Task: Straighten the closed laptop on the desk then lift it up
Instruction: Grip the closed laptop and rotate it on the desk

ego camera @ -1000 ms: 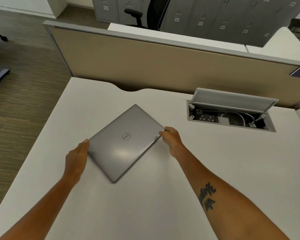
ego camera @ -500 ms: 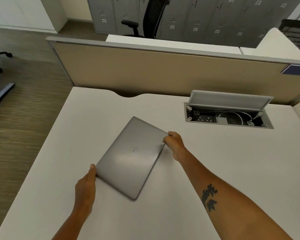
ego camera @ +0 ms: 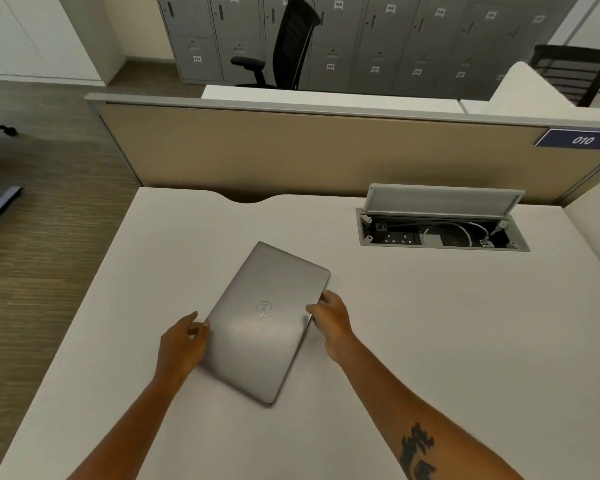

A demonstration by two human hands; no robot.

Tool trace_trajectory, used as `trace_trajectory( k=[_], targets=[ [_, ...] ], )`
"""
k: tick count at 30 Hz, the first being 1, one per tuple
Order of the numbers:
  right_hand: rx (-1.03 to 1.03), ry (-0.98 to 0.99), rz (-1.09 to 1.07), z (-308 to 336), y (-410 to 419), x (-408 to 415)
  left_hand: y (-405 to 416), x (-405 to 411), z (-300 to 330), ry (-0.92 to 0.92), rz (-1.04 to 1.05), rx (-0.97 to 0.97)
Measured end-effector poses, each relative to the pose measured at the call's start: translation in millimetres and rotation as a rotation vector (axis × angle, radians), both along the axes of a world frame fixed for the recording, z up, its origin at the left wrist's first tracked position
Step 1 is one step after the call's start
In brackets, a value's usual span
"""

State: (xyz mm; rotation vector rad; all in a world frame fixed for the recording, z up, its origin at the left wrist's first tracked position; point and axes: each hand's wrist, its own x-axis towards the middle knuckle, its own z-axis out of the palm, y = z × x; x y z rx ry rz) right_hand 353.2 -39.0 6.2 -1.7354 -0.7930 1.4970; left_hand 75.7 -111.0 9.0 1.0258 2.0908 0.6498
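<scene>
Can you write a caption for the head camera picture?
Two hands hold a closed laptop, still crooked, on a desk.

Closed silver laptop, skewed on white desk, logo up.

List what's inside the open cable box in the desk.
Inside the cable box: power sockets, a looped white cable, a dark adapter-like block. The far side sits hidden under the raised lid.
</scene>
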Motion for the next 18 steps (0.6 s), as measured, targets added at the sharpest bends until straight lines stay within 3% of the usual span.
trace_trajectory(
  k=[13,18],
  targets=[
    [-0.114,0.024,-0.015,-22,-60,-21,101,21,3,-0.093,-0.221,-0.051],
    [-0.107,0.047,-0.040,-18,-58,-25,112,26,1,-0.189,-0.152,-0.067]
  ],
)
